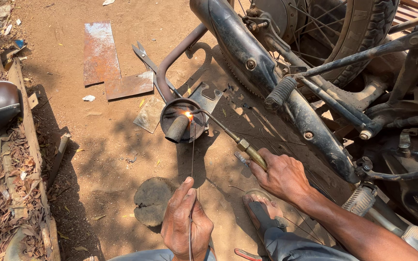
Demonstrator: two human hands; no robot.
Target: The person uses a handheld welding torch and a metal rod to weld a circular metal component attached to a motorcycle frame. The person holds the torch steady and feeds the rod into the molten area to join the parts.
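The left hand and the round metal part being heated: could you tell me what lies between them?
In the head view, a thin filler rod runs from the left hand up to the round metal part; beneath it lies only bare dirt ground.

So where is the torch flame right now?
In the head view, the flame sits centre frame on the round exhaust end, at the tip of the torch held by the right hand.

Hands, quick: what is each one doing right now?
Left hand: closed, pinching a thin wire rod.
Right hand: closed around the brass handle of a torch, its flame on the end of the exhaust pipe.
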